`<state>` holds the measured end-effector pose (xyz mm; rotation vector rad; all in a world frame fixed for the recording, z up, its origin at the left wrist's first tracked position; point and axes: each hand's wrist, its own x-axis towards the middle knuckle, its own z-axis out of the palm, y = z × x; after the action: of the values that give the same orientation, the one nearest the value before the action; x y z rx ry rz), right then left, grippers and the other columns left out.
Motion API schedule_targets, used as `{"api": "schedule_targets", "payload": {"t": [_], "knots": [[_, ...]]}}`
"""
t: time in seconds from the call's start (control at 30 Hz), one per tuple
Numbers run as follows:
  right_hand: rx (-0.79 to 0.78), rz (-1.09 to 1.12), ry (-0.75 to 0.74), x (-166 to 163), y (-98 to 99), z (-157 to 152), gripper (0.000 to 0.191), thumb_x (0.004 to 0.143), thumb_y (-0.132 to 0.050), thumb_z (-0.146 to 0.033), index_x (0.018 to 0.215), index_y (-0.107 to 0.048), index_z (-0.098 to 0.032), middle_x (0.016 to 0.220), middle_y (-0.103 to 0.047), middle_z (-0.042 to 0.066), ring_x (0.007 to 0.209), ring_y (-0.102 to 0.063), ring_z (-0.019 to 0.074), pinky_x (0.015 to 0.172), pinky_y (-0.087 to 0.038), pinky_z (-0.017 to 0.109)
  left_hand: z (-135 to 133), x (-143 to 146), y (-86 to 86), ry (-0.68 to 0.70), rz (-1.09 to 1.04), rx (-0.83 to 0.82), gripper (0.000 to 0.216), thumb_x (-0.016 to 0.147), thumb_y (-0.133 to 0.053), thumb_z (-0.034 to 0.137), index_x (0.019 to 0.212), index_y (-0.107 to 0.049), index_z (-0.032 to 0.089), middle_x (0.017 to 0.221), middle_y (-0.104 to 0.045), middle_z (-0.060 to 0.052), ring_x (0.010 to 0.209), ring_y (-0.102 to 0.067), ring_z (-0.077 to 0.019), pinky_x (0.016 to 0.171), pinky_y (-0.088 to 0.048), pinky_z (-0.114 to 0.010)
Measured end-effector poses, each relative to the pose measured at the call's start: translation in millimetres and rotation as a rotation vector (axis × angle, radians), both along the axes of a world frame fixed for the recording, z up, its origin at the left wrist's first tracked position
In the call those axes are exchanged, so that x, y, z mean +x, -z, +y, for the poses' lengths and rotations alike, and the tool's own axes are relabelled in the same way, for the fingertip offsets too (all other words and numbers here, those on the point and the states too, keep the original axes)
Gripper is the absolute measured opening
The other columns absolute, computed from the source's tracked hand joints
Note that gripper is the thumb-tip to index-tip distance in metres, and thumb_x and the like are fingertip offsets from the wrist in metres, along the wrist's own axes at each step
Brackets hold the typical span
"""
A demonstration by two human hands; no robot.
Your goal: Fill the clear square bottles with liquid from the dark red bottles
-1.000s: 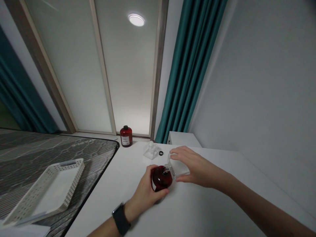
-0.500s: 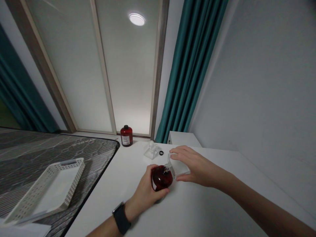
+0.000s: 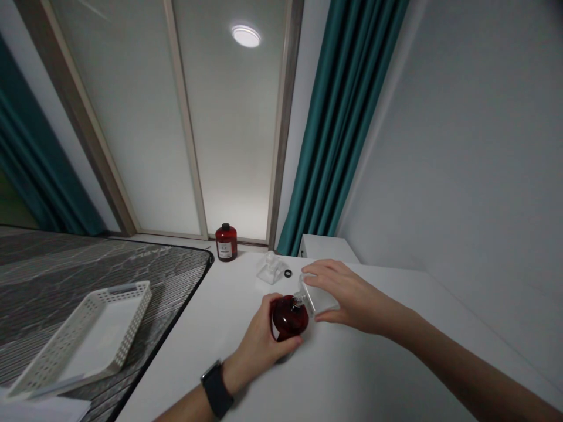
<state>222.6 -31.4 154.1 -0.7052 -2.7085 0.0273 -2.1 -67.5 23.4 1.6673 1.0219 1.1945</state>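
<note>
My left hand [image 3: 259, 343], with a dark watch on its wrist, is wrapped round a small dark red round bottle [image 3: 288, 317] resting on the white table [image 3: 360, 375]. My right hand [image 3: 347, 290] grips a clear square glass bottle [image 3: 319, 299], tilted so its neck meets the top of the red bottle. Both hands are closed on their bottles.
A second clear glass bottle [image 3: 269, 268] and a small black ring [image 3: 287, 273] lie just beyond my hands. A dark red jar [image 3: 226, 242] with a black lid stands at the window. A white perforated tray [image 3: 85, 340] sits on the grey patterned surface at left. Teal curtains hang behind.
</note>
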Motion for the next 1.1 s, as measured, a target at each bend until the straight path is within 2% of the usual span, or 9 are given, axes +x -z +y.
{"api": "schedule_targets", "payload": {"t": [0.83,1.1], "knots": [[0.047,-0.03,-0.004,1.0,-0.4,-2.2,0.062,0.078,-0.084,-0.029,0.133,-0.056,-0.021,0.139,-0.061,0.015,0.135,-0.05,0.0311,0.109,-0.046,0.054,1.7,-0.4,-0.4,-0.016,0.011,0.02,0.065,0.067,-0.08,0.024,0.122,-0.046,0.02,0.119,-0.064,-0.01,0.109,-0.063,-0.0298,0.098,-0.048,-0.045],[0.092,-0.046,-0.019,0.9,-1.2,-3.3,0.063,0.077,-0.084,-0.026,0.133,-0.056,-0.019,0.14,-0.061,0.016,0.137,-0.048,0.0309,0.11,-0.046,0.053,0.3,0.1,-3.1,-0.023,0.025,0.02,0.064,0.066,-0.079,0.019,0.122,-0.047,0.02,0.118,-0.063,-0.008,0.109,-0.063,-0.0288,0.098,-0.048,-0.044]]}}
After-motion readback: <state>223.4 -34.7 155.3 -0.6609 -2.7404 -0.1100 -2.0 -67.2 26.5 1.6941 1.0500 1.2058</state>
